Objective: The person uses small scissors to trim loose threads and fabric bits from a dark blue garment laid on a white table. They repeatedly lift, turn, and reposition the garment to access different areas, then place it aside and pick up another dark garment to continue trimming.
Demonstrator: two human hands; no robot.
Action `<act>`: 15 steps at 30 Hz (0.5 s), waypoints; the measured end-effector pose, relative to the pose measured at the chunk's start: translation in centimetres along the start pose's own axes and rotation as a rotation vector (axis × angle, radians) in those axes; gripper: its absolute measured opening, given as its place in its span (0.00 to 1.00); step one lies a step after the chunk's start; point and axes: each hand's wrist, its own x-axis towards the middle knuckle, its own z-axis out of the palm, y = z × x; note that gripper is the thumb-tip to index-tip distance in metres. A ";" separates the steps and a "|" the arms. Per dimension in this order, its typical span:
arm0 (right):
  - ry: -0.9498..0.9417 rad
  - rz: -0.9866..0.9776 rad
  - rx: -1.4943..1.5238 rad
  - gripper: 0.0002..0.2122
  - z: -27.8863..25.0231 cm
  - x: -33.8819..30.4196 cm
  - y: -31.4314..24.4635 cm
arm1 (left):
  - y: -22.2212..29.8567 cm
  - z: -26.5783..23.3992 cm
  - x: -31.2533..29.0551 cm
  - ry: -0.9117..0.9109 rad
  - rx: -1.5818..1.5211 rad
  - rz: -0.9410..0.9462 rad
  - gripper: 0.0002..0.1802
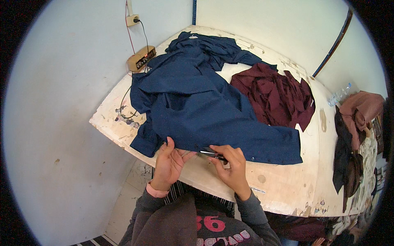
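A pale blue wall [61, 123] backs a scuffed cream worktop [283, 188] with chipped paint along its near edge. A navy blue shirt [197, 102] lies spread across most of it, its buttoned hem edge running along the near side just in front of the person. The left hand [168, 164] pinches that hem between thumb and fingers, closed on the cloth. The right hand [232, 168] is closed around a small pair of thread snips [213, 154], the blades pointing left at the hem just beside the left hand's fingertips. Behind the shirt and touching it lies a heap of maroon fabric [275, 96]. A tan electrical box [140, 58] with a small red light sits at the far left corner, its cable running up to a wall socket [132, 19].
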 end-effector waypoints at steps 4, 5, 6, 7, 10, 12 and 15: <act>-0.027 -0.027 0.014 0.14 0.7 0.6 -0.5 | 0.0 0.1 -0.3 -0.009 0.013 0.001 0.27; -0.033 -0.030 0.012 0.14 0.8 0.7 -0.5 | 0.1 0.4 -0.3 -0.002 0.012 0.006 0.27; -0.037 -0.035 -0.008 0.14 0.9 0.5 -0.4 | 0.1 0.7 -0.5 0.008 0.006 0.007 0.28; -0.041 -0.041 -0.027 0.14 1.0 0.5 -0.3 | 0.0 0.8 -0.6 0.019 0.001 0.008 0.28; 0.013 -0.015 -0.032 0.13 1.5 0.4 0.0 | 0.3 -1.4 -0.4 -0.085 -0.122 -0.064 0.28; 0.024 -0.008 -0.113 0.14 1.8 0.0 0.4 | 1.2 -1.2 -0.4 -0.050 -0.085 -0.025 0.25; -0.018 -0.041 -0.329 0.17 1.5 -1.1 1.8 | 1.7 -3.3 0.4 -0.177 -0.345 0.042 0.23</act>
